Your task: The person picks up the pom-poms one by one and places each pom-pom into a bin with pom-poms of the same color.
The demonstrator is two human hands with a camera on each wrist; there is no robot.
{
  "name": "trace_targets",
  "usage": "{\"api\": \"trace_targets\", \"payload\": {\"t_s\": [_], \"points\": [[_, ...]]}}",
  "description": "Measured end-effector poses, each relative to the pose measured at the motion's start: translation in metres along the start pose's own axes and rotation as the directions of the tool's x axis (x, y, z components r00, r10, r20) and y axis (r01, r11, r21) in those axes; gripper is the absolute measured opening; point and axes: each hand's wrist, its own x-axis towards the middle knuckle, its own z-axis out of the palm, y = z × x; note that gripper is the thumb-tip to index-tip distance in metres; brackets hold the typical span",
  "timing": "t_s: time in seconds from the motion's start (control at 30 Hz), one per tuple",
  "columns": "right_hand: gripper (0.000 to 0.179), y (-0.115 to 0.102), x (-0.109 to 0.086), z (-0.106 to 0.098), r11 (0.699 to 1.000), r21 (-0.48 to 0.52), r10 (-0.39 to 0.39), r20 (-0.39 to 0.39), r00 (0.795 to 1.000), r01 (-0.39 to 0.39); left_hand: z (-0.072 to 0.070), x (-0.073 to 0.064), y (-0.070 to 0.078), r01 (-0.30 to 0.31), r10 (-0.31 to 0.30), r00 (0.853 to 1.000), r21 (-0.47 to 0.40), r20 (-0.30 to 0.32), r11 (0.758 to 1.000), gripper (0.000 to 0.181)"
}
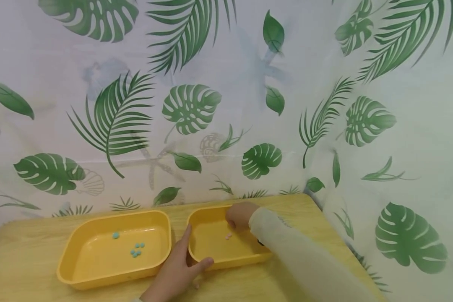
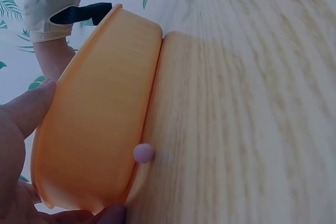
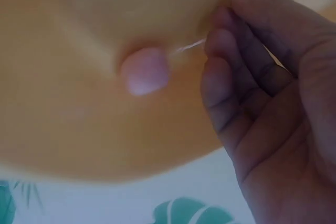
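My left hand [image 1: 175, 266] grips the near left corner of the right-hand yellow tray [image 1: 226, 265], with the thumb along its front wall and fingers on its left side. Inside that tray, at the far right, my right hand [image 1: 241, 214] reaches down with curled fingers. In the right wrist view, thumb and index fingertips come together at the tray's surface; I cannot tell whether something is between them. A pink bead [image 3: 145, 71] lies just beside these fingers. Small pink beads [image 1: 228, 236] also lie on the tray floor. One pink bead [image 2: 143, 153] sits outside, by the tray's front wall.
A second yellow tray [image 1: 115, 277] stands to the left, with several blue-green beads [image 1: 136, 253] in it. Both trays rest on a wood-grain table [image 1: 245, 285]. A leaf-patterned cloth [image 1: 226, 134] covers the wall behind and to the right.
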Motion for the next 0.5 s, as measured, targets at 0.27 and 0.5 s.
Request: {"api": "trace_targets", "payload": {"t_s": [0.27, 0.5], "points": [[0.044, -0.0105, 0.0022, -0.0013, 1.0, 0.01, -0.012, 0.059, 0.998, 0.012, 0.0012, -0.0014, -0.0001, 0.007, -0.007, 1.0, -0.027, 0.008, 1.0, 0.113], [0.036, -0.006, 0.0035, 0.0037, 0.998, 0.046, -0.048, 0.041, 0.998, 0.046, -0.0006, -0.0029, 0.0026, -0.01, 0.009, 1.0, -0.023, -0.018, 1.0, 0.111]]}}
